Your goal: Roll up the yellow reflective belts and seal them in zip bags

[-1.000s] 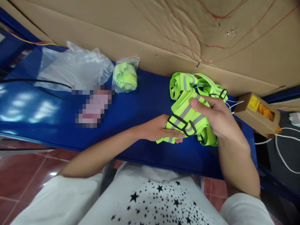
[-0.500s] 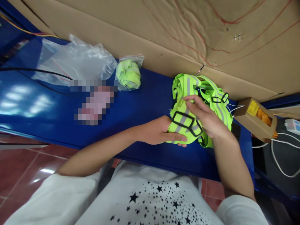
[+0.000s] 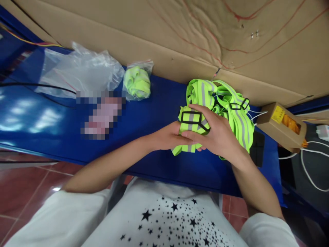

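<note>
A neon yellow reflective vest strap bundle [image 3: 190, 120] with grey bands and black buckles is held over the blue table [image 3: 144, 113]. My left hand [image 3: 167, 137] grips its near side from below, fingers closed on the fabric. My right hand [image 3: 216, 133] lies over the top with fingers wrapped round it. The rest of the strap [image 3: 231, 103] trails in loose loops behind my right hand, against the cardboard wall.
A small clear bag holding a folded neon strap [image 3: 137, 83] lies at the back. Empty clear plastic bags [image 3: 79, 72] sit further left. A cardboard box [image 3: 281, 121] and white cables [image 3: 308, 164] are at the right. A cardboard sheet [image 3: 180, 34] backs the table.
My right hand has moved left and down over the folded bundle, pressing it against my left hand. The bundle is more tightly gathered than before.
</note>
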The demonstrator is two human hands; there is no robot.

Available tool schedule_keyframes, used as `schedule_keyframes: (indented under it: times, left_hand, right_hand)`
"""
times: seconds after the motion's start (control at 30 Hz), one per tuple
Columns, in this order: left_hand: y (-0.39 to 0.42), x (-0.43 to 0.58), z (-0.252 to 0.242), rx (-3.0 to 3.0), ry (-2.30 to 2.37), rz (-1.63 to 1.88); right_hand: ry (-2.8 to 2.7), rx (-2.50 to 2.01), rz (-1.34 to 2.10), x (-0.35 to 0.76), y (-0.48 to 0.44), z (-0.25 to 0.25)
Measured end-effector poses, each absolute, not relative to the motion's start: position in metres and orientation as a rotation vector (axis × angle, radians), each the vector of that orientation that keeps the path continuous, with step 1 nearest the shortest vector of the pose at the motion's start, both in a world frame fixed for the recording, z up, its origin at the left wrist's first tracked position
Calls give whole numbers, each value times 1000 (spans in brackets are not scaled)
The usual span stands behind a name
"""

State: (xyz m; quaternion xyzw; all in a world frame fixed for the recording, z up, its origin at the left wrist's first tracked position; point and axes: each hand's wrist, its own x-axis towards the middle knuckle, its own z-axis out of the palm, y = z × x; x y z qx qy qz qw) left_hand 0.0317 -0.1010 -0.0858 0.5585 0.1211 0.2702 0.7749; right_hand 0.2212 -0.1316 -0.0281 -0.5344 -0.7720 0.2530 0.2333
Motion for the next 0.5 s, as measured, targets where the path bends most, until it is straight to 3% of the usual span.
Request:
schedule_keyframes:
  times: [0.1, 0.2, 0.4, 0.5]
  left_hand:
    - [-105, 33, -87, 967, 285, 411]
    - [-107, 32, -85, 1016, 314, 456]
    - [-104, 24, -71, 1567, 353, 608]
    - [-103, 20, -66, 1624, 375, 599]
  right_hand:
    - [-2062, -1442, 560, 223, -130, -24]
    - [-2048, -1433, 593, 227, -126, -22]
    - [-2009, -1194, 1339, 244, -115, -32]
    - [-1926, -1147, 1466, 245, -114, -36]
